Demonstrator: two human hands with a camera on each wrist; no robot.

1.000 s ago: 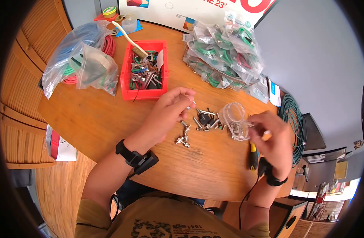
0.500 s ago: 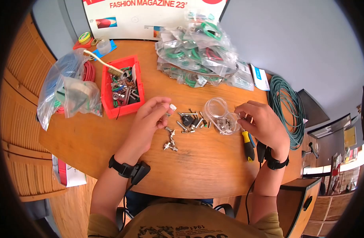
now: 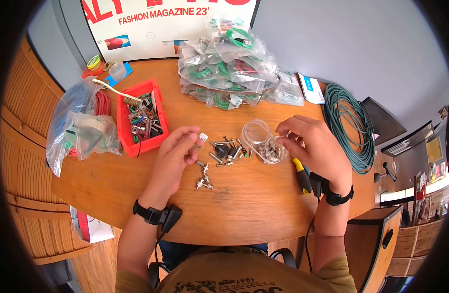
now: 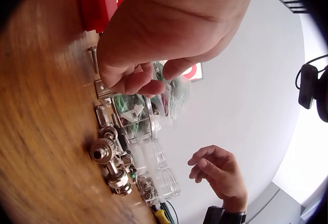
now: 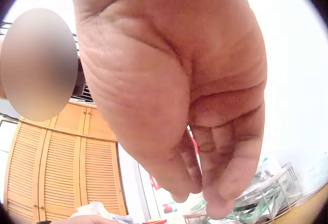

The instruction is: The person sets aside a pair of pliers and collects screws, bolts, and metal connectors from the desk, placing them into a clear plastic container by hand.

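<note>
The left hand [image 3: 169, 158] pinches a small pale piece [image 3: 203, 137] between thumb and fingertips above the table; in the left wrist view the left hand [image 4: 169, 24] hides that piece. Below it lie metal connectors [image 3: 204, 177], with a pile of screws and black parts [image 3: 226, 152] to their right. The right hand [image 3: 319, 151] hovers with bent, relaxed fingers at the right edge of a clear round container [image 3: 275, 149] holding small metal parts. No object shows in the right hand [image 5: 174, 80] in the right wrist view. The container's round lid [image 3: 257, 132] stands open beside it.
A red bin [image 3: 124, 117] of mixed parts with a brush stands left. Bagged cables [image 3: 229, 73] are piled at the back. A yellow-black screwdriver [image 3: 302, 177] lies by the right wrist, and a green cable coil [image 3: 349, 129] sits far right.
The head view has turned, shifting the table items left in it. The right hand has drawn slightly up from the clear container, while the left still pinches the pale piece.
</note>
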